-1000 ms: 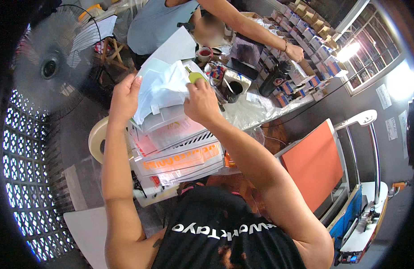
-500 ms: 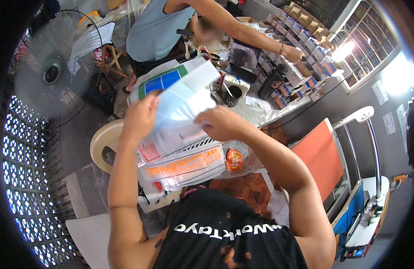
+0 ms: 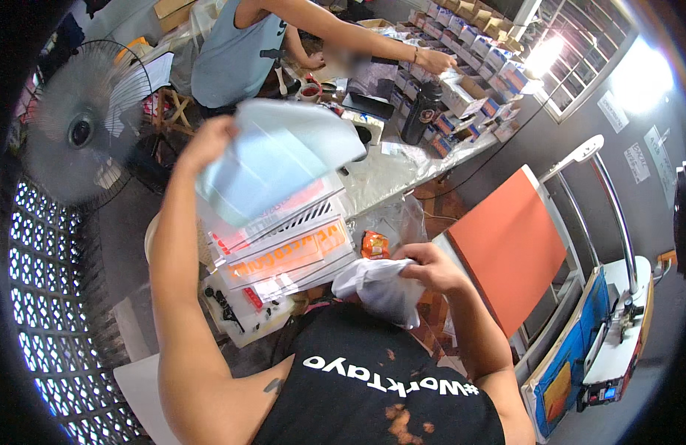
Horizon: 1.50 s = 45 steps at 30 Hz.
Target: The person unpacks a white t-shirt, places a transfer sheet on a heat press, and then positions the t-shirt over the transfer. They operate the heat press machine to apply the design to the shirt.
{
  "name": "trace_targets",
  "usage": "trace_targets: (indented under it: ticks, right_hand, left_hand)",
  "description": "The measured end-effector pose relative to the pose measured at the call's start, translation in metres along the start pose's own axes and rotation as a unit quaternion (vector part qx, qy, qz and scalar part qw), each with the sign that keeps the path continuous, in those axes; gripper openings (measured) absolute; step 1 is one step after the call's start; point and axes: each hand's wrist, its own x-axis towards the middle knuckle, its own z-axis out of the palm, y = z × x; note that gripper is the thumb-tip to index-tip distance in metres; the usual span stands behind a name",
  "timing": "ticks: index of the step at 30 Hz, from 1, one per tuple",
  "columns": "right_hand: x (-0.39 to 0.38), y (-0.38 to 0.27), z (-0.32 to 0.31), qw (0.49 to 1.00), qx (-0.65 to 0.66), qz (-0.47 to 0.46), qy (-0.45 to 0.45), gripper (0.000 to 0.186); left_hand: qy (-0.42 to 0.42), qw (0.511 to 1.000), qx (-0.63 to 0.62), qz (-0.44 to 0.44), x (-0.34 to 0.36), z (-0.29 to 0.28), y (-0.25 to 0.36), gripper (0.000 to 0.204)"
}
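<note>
My left hand is closed on the upper left edge of a pale blue translucent sheet, blurred by motion. The sheet hangs bent over a pile of printed plastic films with orange lettering and black stripes. Low on the right, my right hand grips a crumpled white cloth or thin bag; which of these it is I cannot tell. It drapes down in front of my black shirt. Beside it lies a small orange packet.
Across the table a co-worker reaches toward stacked small boxes. A black tumbler stands on the plastic-covered table. At left a fan spins. A machine with a tilted orange-red board stands at right.
My right hand has left the sheet, moved down and right, and now holds the white cloth or bag. My left hand has lifted the sheet up and left. The view has shifted slightly.
</note>
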Motion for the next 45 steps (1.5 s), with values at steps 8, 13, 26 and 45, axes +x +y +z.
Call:
trace_targets:
  ticks: [8, 13, 26, 45]
  right_hand:
    - [-0.062, 0.070, -0.021, 0.978, 0.160, 0.039, 0.130, 0.025]
    - [-0.077, 0.098, -0.016, 0.960, 0.193, 0.043, 0.200, 0.024]
    - [-0.077, 0.129, 0.007, 0.935, 0.264, 0.072, 0.227, 0.019]
    - [-0.150, 0.123, -0.004, 0.917, 0.043, -0.192, 0.346, 0.034]
  left_hand:
    - [0.378, 0.833, 0.389, -0.112, 0.055, -0.164, -0.010, 0.035]
    - [0.472, 0.672, 0.549, 0.155, 0.016, -0.134, 0.058, 0.041]
    - [0.189, 0.815, 0.506, 0.210, -0.095, 0.101, 0.046, 0.039]
    - [-0.483, 0.801, -0.336, 0.110, -0.188, 0.288, 0.236, 0.039]
